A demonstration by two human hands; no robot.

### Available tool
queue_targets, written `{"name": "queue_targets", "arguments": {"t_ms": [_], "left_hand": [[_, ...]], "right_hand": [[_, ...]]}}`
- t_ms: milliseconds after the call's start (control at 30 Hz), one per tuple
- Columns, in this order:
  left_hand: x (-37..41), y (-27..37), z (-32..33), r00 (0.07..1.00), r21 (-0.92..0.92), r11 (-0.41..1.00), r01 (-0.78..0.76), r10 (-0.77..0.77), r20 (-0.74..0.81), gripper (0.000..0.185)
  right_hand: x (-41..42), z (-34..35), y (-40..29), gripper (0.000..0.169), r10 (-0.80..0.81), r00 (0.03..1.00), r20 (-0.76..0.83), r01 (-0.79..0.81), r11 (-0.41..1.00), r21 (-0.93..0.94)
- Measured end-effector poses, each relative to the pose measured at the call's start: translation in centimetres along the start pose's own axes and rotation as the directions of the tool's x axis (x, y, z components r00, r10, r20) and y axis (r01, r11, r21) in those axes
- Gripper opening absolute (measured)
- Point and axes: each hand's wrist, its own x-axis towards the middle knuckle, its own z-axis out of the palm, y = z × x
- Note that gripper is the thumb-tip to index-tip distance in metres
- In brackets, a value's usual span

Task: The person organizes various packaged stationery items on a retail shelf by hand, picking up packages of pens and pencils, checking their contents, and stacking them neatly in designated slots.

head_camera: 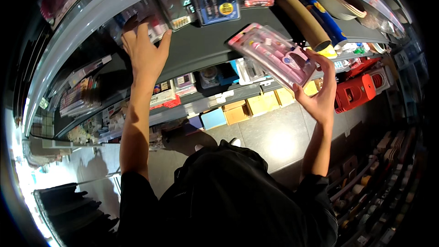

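My right hand point(322, 89) grips one end of a clear blister pack point(274, 53), thumb on the near edge and fingers at the far corner. Inside the pack are pink stationery items, with pen-like pieces and a pink-and-white part. The pack is tilted above the front edge of the dark shelf point(219, 36). My left hand point(145, 49) reaches over the same shelf with fingers apart. Beneath its fingertips stands another clear pack with pink contents point(158, 29); whether they touch is unclear. To its right are a pack with a red card point(176, 7) and a blue pen pack point(216, 1).
Brown point(305, 20) and blue point(325, 20) cardboard tubes lie on the shelf at right, near stacked bowls point(339, 3). A stack of thin packs point(80, 97) sits at left. Lower down are boxes point(236, 113) and a red device point(356, 92). Another stocked rack point(377, 185) stands at lower right.
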Motion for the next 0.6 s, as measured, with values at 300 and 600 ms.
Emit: {"name": "queue_targets", "arguments": {"t_ms": [300, 600], "left_hand": [[-1.2, 1.3, 0.7, 0.994, -0.098, 0.995, 0.02, -0.009, 0.112, 0.049], [-1.7, 0.3, 0.1, 0.991, -0.152, 0.988, 0.021, 0.0, 0.135, 0.046]], "right_hand": [[10.1, -2.9, 2.5, 0.068, -0.13, 0.82, 0.557, 0.106, 0.992, 0.075], [14.7, 1.0, 4.6, 0.062, -0.082, 0.693, 0.716, 0.185, 0.981, -0.066]]}}
